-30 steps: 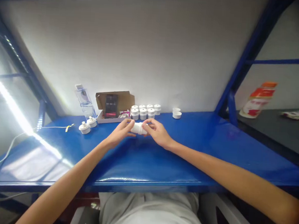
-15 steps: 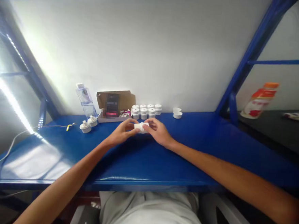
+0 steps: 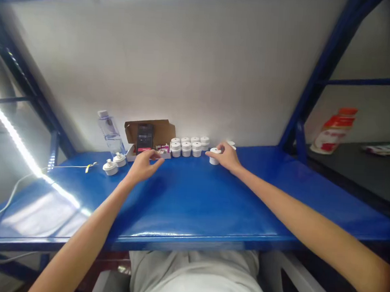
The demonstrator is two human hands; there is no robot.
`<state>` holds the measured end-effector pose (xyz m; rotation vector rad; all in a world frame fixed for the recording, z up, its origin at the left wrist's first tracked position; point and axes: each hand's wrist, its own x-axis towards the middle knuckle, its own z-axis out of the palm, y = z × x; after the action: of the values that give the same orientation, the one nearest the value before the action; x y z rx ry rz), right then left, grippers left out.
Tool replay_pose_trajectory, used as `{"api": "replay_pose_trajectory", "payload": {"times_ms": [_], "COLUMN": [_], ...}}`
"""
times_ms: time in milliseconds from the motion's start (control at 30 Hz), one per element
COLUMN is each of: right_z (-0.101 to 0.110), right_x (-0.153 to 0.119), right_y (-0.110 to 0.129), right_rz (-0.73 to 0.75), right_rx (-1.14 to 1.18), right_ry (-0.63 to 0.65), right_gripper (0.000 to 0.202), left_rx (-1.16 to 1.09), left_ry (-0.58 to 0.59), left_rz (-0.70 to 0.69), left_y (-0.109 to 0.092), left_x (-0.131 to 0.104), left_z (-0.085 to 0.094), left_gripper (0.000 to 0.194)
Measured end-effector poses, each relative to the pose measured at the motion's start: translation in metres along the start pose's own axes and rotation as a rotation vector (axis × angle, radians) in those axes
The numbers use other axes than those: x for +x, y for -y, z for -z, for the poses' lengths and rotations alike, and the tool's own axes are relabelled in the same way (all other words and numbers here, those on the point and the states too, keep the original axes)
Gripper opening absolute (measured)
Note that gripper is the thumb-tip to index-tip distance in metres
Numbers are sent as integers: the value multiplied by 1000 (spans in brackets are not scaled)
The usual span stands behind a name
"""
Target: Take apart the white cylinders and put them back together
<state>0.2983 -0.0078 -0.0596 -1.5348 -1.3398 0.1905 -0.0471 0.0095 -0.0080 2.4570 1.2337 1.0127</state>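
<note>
A small white round lidded container [image 3: 214, 161] is upright at the right of the row, held at its top by the fingers of my right hand [image 3: 229, 157]. My left hand [image 3: 143, 165] hovers over the table in front of the cardboard box, fingers apart and nothing in them. Several similar white containers [image 3: 186, 149] stand grouped in rows between the two hands. Partly covered by my right hand is a white round piece [image 3: 231, 144] near the wall.
An open cardboard box [image 3: 166, 128] holds a dark phone [image 3: 145, 137] and small pink-and-white items. Left of it are a clear bottle [image 3: 110, 130] and two white knobbed pieces [image 3: 110, 167]. A cable [image 3: 70, 165] crosses the blue table [image 3: 191, 203]. An orange-capped bottle [image 3: 333, 132] stands at right.
My hands have parted: the right carried the white container right and back beside the group. The left let go and drew away to the left.
</note>
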Motion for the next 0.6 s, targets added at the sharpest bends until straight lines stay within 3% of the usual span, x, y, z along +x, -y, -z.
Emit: {"api": "replay_pose_trajectory", "payload": {"times_ms": [167,300,467,600], "right_z": [-4,-8,-11,-11], "right_x": [2,0,-4,-7], "right_y": [-5,-8,-10,-8], "right_rz": [175,219,166,126], "right_rx": [-136,-122,-136,-170], "right_ry": [20,73,127,197], "right_gripper": [42,27,22,41], "left_rx": [227,451,582,552], "left_ry": [-114,-150,20,100], "left_rz": [172,319,574,611], "left_y": [18,41,73,87], "left_x": [6,5,-2,-4], "left_z": [32,64,91,96], "left_gripper": [31,40,50,49]}}
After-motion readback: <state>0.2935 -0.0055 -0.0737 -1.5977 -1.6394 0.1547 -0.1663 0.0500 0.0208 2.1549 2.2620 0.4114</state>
